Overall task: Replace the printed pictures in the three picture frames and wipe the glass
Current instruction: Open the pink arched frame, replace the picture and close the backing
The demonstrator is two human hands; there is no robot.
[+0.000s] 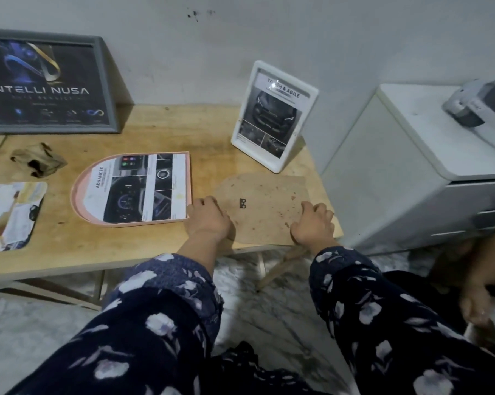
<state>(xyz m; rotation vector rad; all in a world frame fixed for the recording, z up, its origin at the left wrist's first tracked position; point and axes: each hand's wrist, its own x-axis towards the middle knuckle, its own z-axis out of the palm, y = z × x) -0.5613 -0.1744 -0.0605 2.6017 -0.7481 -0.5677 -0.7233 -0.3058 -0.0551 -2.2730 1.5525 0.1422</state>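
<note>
A brown arched backing board (265,208) with a small metal hanger lies flat near the table's right front corner. My left hand (209,220) grips its left edge and my right hand (313,223) grips its right edge. To the left lies a pink arched frame (78,192), face down, with a printed picture reading "ADVANCED" lying in it. A white frame (275,116) with a car print stands upright behind the board. A grey frame (109,81) with a dark "INTELLI NUSA" poster leans against the wall at the back left.
A crumpled brown cloth (38,161) lies on the wooden table (98,246) left of the pink frame. A loose old print (11,215) lies at the far left. A white cabinet (417,166) with a printer (483,109) stands right of the table.
</note>
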